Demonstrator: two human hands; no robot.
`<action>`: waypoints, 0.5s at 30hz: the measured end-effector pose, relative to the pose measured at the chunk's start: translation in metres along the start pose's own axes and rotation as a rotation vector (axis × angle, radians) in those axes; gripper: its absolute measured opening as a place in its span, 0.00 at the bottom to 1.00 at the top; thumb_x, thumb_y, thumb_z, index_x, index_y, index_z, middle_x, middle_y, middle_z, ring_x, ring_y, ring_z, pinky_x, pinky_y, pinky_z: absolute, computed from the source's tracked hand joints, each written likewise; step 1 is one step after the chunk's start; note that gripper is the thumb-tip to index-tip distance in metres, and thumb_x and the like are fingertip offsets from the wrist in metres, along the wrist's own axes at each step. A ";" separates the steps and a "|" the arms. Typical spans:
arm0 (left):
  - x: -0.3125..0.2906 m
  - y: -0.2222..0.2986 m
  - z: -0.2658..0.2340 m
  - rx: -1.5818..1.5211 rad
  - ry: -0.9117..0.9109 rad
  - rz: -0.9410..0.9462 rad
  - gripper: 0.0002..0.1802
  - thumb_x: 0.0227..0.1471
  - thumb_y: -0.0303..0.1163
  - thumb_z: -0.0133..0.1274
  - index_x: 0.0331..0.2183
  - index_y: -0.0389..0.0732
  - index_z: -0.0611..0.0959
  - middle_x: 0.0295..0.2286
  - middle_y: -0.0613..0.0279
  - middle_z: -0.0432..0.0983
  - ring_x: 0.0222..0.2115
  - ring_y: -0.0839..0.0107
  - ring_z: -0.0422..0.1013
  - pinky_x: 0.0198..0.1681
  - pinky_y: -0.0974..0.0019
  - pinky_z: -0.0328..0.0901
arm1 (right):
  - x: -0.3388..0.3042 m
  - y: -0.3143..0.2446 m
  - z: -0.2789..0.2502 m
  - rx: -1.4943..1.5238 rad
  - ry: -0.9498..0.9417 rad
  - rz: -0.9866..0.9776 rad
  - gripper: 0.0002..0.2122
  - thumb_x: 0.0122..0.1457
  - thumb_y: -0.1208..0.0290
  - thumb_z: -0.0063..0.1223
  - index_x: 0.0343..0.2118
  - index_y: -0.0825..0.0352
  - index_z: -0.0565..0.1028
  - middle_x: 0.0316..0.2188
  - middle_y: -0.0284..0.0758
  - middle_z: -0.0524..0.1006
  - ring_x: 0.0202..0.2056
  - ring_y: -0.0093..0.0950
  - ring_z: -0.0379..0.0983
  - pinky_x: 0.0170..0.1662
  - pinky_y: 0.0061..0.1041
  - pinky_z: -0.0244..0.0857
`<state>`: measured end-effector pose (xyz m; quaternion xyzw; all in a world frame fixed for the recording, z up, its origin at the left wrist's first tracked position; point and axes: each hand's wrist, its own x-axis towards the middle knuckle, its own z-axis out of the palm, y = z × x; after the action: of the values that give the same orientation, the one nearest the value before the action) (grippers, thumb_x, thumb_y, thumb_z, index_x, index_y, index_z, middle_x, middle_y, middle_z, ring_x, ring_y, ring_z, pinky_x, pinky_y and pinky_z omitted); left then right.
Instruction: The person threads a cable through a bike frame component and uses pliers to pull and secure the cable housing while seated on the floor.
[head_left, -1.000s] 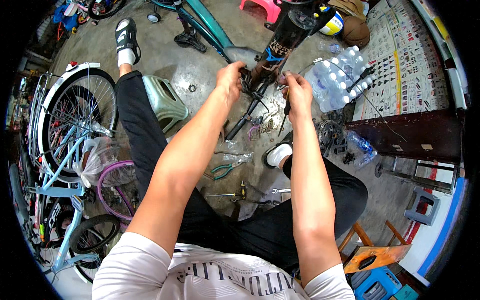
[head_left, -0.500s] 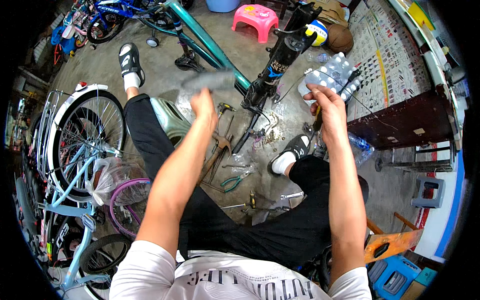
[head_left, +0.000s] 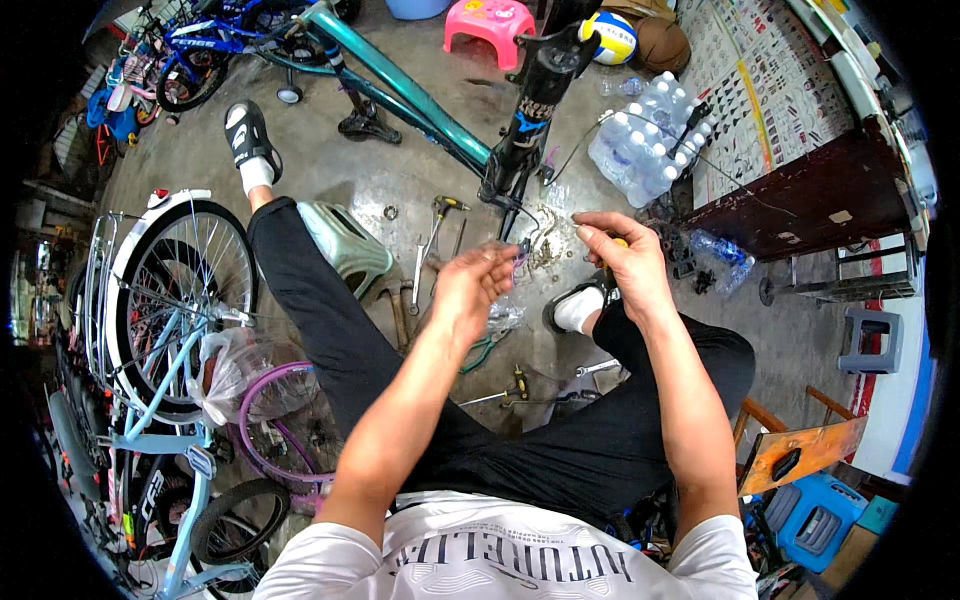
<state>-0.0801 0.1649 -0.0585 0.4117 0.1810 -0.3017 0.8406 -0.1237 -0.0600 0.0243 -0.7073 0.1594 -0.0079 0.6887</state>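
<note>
My left hand (head_left: 472,288) hovers above the floor near the front of the bicycle frame, its fingers loosely bent and apart, nothing visible in it. To its right, my right hand (head_left: 632,262) is closed around a yellow-and-black-handled tool (head_left: 621,243), mostly hidden by the palm; thumb and forefinger point inward. Ahead stands a green bicycle frame (head_left: 415,95) with a black suspension fork (head_left: 530,125). Left of my left hand, a silver wrench (head_left: 419,270) lies beside a T-handled tool (head_left: 440,215) and a hammer (head_left: 392,296). A small metal ring (head_left: 390,212) rests beyond them.
Between my legs lie green-handled pliers (head_left: 485,355), another wrench (head_left: 597,368) and a yellow-handled driver (head_left: 519,381). A pale green stool (head_left: 345,245) is by my left leg. Bottled water (head_left: 650,150) stands at right. A light-blue bicycle (head_left: 165,385) and purple rim (head_left: 262,430) crowd the left.
My left hand has come down and right; the blurred grey thing in it is gone, and a wrench now lies beside the T-handled tool. My right hand has lowered slightly, still gripping its tool.
</note>
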 end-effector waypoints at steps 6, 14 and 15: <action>-0.025 -0.006 0.019 -0.174 -0.129 -0.023 0.12 0.64 0.41 0.55 0.41 0.42 0.80 0.33 0.66 0.80 0.24 0.80 0.70 0.27 0.75 0.64 | -0.012 -0.019 0.027 -0.070 -0.058 -0.053 0.10 0.56 0.75 0.64 0.41 0.68 0.81 0.31 0.27 0.80 0.31 0.15 0.71 0.36 0.18 0.66; -0.024 -0.001 0.026 -0.553 -0.307 -0.108 0.12 0.65 0.44 0.52 0.41 0.45 0.78 0.21 0.75 0.63 0.19 0.83 0.57 0.23 0.75 0.53 | -0.006 -0.014 0.043 -0.294 -0.007 -0.144 0.07 0.55 0.74 0.65 0.36 0.69 0.82 0.30 0.32 0.83 0.31 0.19 0.76 0.37 0.23 0.70; -0.025 -0.002 0.027 -0.565 -0.283 -0.106 0.13 0.66 0.44 0.51 0.42 0.45 0.78 0.21 0.75 0.62 0.18 0.83 0.57 0.23 0.76 0.53 | -0.005 -0.011 0.045 -0.287 -0.031 -0.151 0.07 0.55 0.74 0.65 0.36 0.69 0.82 0.31 0.33 0.83 0.31 0.20 0.77 0.38 0.23 0.70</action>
<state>-0.0981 0.1514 -0.0298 0.1060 0.1603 -0.3370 0.9217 -0.1161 -0.0151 0.0339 -0.8083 0.0948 -0.0260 0.5805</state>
